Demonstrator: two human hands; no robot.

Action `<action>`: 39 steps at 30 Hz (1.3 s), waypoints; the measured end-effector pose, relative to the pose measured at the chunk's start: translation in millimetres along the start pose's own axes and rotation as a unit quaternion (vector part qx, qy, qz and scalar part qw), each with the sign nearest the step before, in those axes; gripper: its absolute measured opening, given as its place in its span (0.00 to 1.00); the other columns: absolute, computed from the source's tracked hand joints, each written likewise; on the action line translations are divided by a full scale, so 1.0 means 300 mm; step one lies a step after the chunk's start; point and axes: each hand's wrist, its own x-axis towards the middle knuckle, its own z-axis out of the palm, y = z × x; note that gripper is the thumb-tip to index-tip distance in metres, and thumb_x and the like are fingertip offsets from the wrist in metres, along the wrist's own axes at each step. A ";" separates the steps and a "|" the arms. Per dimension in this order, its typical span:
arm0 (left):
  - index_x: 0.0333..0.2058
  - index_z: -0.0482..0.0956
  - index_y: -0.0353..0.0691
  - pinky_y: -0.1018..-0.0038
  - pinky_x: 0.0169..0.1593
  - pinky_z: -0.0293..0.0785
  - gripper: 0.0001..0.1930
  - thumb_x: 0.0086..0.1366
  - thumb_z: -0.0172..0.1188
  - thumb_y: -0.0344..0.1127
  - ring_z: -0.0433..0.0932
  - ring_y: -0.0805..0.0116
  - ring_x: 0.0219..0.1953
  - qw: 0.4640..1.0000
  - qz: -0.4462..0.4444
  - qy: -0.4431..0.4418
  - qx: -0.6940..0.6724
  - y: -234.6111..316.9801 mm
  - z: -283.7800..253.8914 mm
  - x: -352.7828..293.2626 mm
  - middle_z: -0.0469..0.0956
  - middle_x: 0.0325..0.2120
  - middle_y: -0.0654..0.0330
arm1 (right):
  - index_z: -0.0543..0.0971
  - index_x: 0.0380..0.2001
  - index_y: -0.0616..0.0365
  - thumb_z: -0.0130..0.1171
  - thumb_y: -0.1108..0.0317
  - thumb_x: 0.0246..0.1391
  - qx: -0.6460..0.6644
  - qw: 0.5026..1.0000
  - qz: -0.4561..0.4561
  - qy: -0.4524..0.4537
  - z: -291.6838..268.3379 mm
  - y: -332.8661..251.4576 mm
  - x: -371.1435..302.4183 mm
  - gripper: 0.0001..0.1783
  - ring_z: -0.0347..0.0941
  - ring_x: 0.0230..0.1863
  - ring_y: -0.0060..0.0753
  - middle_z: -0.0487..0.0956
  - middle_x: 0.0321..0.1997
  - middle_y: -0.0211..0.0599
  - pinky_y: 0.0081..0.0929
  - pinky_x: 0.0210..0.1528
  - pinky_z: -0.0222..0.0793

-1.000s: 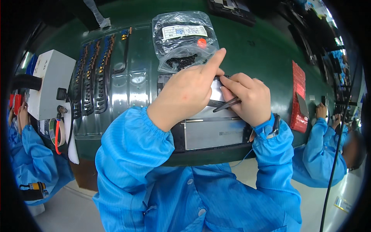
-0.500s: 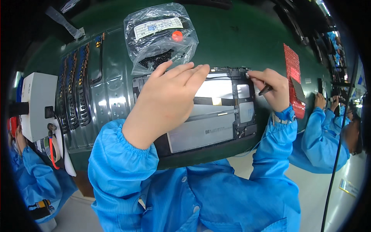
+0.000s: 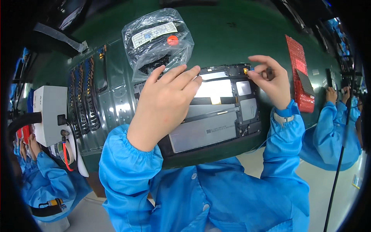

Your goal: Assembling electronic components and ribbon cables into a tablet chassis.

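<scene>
A flat tablet-like device point(image 3: 203, 133) lies in front of me with its inside exposed: pale metal panels, a dark frame and a gold patch. My left hand point(image 3: 164, 92) lies over its upper left part, fingers stretched out, hiding what is beneath. At the device's upper right corner, my right hand point(image 3: 272, 79) has its thumb tip beside a small gold-orange piece point(image 3: 245, 71). Its index finger is raised apart from the thumb. Tucked in the curled other fingers is a dark pen-like tool point(image 3: 269, 73); its exact kind is unclear.
Beyond the device lies a clear plastic bag point(image 3: 158, 38) with small black parts. On the left are a clear tray point(image 3: 118, 92) of dark flex strips and a white box point(image 3: 50, 114) with cables. Red bubble wrap point(image 3: 303, 85) lies right, near a co-worker's hands point(image 3: 337, 94).
My right index finger has lifted off the thumb, and the gold-orange piece now shows at the corner. The dark tool has turned within my fingers. My left hand stays over the device.
</scene>
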 end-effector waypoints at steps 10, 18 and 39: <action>0.31 0.81 0.42 0.53 0.61 0.53 0.10 0.47 0.56 0.30 0.68 0.68 0.52 0.968 0.145 -0.051 0.196 0.068 -0.047 0.062 0.75 0.42 0.66 | 0.78 0.35 0.58 0.66 0.74 0.36 -0.125 0.979 -0.136 0.090 0.024 0.009 -0.009 0.17 0.72 0.28 0.31 0.74 0.25 0.35 0.23 0.30 0.69; 0.27 0.83 0.42 0.54 0.65 0.46 0.10 0.46 0.55 0.30 0.69 0.66 0.50 0.906 0.271 -0.177 0.272 0.145 -0.049 0.173 0.76 0.38 0.62 | 0.77 0.38 0.58 0.58 0.77 0.46 -0.072 0.974 -0.149 0.156 0.022 0.034 -0.007 0.13 0.63 0.23 0.13 0.73 0.27 0.28 0.12 0.22 0.58; 0.56 0.59 0.28 0.70 0.61 0.53 0.21 0.64 0.41 0.28 0.54 0.62 0.63 0.205 -0.369 0.030 -0.906 0.395 0.060 -0.370 0.55 0.60 0.51 | 0.78 0.40 0.50 0.57 0.76 0.35 -0.245 0.891 -0.360 -0.126 0.170 -0.125 0.052 0.22 0.75 0.31 0.35 0.75 0.41 0.27 0.30 0.34 0.71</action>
